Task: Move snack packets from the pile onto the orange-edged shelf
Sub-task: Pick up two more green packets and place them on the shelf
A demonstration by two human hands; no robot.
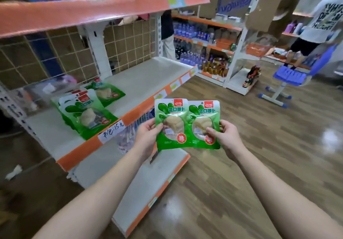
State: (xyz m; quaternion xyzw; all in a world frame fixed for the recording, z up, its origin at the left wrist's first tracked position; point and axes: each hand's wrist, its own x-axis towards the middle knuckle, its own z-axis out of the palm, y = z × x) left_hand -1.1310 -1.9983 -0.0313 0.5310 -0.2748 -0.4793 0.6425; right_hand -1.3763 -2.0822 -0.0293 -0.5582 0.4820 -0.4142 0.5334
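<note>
My left hand (147,135) pinches a green snack packet (171,123) by its left edge. My right hand (225,136) pinches a second green packet (204,122) by its right edge. Both packets are upright, side by side, in front of the orange-edged shelf (141,108). On that shelf lies a small stack of the same green packets (87,114) at the left, with another packet (105,92) behind it. No pile of packets is in view.
A higher orange-edged shelf (92,10) overhangs the middle one; a lower shelf (148,183) juts out beneath my arms. A wire grid backs the shelving. A person stands on a blue chair (289,75) at the right; wooden floor spreads between.
</note>
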